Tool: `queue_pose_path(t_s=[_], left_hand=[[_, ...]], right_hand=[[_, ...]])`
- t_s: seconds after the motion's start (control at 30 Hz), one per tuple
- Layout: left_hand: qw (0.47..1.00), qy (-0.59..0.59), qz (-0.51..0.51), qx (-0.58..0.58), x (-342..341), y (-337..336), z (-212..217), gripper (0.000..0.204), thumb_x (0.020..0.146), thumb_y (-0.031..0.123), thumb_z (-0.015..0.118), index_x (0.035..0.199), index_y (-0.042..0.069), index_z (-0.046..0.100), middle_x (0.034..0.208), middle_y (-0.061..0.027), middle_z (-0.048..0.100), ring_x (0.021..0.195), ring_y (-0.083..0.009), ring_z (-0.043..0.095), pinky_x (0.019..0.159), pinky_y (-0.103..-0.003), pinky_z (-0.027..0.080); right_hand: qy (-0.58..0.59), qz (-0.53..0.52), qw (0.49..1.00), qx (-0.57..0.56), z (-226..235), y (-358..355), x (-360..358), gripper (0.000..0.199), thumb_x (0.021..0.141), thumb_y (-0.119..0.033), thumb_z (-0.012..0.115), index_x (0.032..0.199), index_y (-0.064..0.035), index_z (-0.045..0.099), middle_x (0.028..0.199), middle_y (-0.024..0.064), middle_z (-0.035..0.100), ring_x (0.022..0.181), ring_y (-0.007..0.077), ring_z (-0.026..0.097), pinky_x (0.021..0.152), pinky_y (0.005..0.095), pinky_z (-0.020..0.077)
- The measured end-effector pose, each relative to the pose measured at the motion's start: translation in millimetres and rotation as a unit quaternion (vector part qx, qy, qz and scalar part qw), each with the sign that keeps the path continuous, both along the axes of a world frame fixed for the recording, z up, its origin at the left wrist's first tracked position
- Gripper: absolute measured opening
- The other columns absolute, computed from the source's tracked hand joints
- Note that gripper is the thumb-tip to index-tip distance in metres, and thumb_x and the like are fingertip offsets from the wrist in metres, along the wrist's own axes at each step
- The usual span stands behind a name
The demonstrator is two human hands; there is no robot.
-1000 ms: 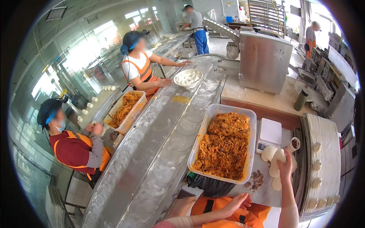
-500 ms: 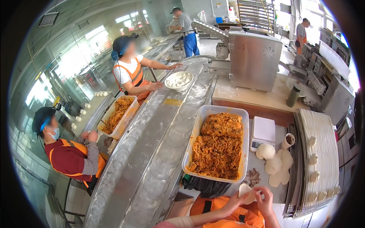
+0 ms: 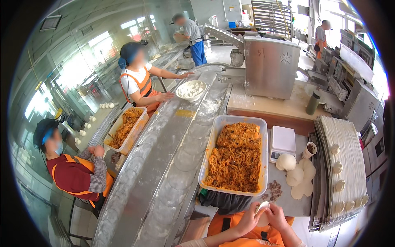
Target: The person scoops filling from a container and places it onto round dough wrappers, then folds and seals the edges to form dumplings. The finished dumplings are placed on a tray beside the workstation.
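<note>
A thin round dough wrapper (image 3: 263,220) is held in front of my orange apron, partly hidden by my fingers. My left hand (image 3: 247,221) is closed on one side of it, and my right hand (image 3: 278,217) pinches the other side. The wrapper's pale edge stands up between my fingertips. Just beyond my hands sits a clear plastic tub (image 3: 265,164) of orange shredded filling (image 3: 233,160). Dark brown crumbs (image 3: 273,191) lie on the metal table beside the tub. Farther right, several flat dough wrappers (image 3: 305,181) lie overlapped.
Beyond the wrappers stand a white scale (image 3: 283,139) and a small cup (image 3: 309,150). Stacked trays (image 3: 349,164) at right carry several shaped buns (image 3: 337,167). A floury conveyor (image 3: 164,173) runs left of the tub, with a white bowl (image 3: 191,97) on it. Two co-workers stand along its far side.
My hands have come closer together around the wrapper, which is now more folded between my fingers. The view has shifted slightly. A co-worker at the back has leaned and turned.
</note>
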State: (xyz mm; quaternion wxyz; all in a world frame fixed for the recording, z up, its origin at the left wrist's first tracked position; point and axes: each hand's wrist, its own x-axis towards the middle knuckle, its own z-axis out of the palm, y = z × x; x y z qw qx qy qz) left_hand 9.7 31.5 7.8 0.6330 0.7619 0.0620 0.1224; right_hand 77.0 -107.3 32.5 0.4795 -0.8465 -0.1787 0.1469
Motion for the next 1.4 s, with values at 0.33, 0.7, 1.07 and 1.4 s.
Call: queue_pose_path(t_s=[0.33,0.7,1.07,1.4], left_hand=[[0.929,0.146,-0.15,-0.305,-31,42,9,0.03,0.095,0.019,0.062,0.115,-0.003,0.06,0.091,-0.0068,0.066,0.07,-0.0127,0.065,0.06,-0.026,0.053],[0.929,0.181,-0.102,-0.307,-51,80,44,0.033,0.094,0.014,0.063,0.12,-0.005,0.057,0.106,-0.007,0.066,0.096,-0.014,0.062,0.085,-0.029,0.051],[0.811,0.074,0.044,-0.579,-77,103,29,0.039,0.094,0.014,0.06,0.13,0.003,0.05,0.121,-0.0067,0.059,0.111,-0.0174,0.057,0.095,-0.033,0.046],[0.779,0.068,0.121,-0.612,-81,120,24,0.03,0.095,0.011,0.06,0.123,0.005,0.052,0.117,-0.0054,0.061,0.11,-0.0187,0.059,0.096,-0.036,0.047]], right_hand=[[-0.124,0.108,0.986,-0.009,48,21,12,0.011,0.083,-0.009,0.067,0.089,-0.0003,0.068,0.075,0.0164,0.066,0.068,0.0299,0.067,0.062,0.0347,0.0522],[-0.022,0.238,0.967,-0.091,105,83,78,0.018,0.083,-0.021,0.069,0.092,-0.0058,0.068,0.087,0.01,0.066,0.073,0.0254,0.066,0.065,0.0369,0.0523],[-0.413,0.33,0.848,-0.049,87,206,127,0.007,0.086,-0.011,0.063,0.089,-0.0049,0.061,0.079,0.01,0.059,0.071,0.0293,0.061,0.06,0.039,0.0507],[-0.262,0.393,0.878,0.076,56,238,92,0.012,0.09,-0.013,0.059,0.092,-0.001,0.061,0.082,0.0139,0.06,0.078,0.035,0.061,0.067,0.0416,0.0508]])
